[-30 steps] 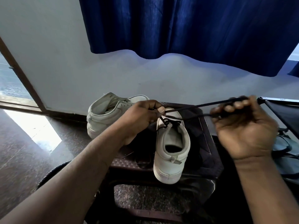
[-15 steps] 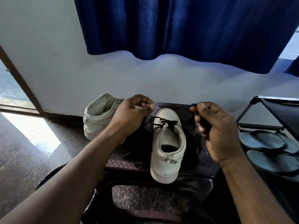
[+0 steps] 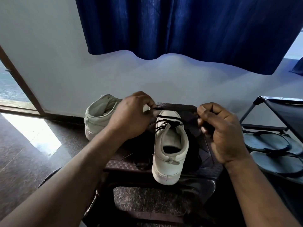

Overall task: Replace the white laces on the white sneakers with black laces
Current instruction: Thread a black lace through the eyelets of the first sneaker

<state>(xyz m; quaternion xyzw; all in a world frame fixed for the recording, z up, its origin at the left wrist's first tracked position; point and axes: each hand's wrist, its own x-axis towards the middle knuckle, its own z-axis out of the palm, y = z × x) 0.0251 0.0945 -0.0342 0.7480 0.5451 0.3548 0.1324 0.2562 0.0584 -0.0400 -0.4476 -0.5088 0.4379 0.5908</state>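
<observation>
The sneaker (image 3: 170, 154) sits heel-near on the stool (image 3: 211, 171) between my hands so I can pull both ends evenly: my left hand (image 3: 131, 118) pinches one end of the black lace (image 3: 168, 123), and my right hand (image 3: 219, 128) curls round the other. The lace crosses the white upper in slack rungs.

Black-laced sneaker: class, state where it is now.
Head view, centre: the black-laced sneaker stands on the dark stool between left hand and right hand, the other sneaker to its left.
</observation>
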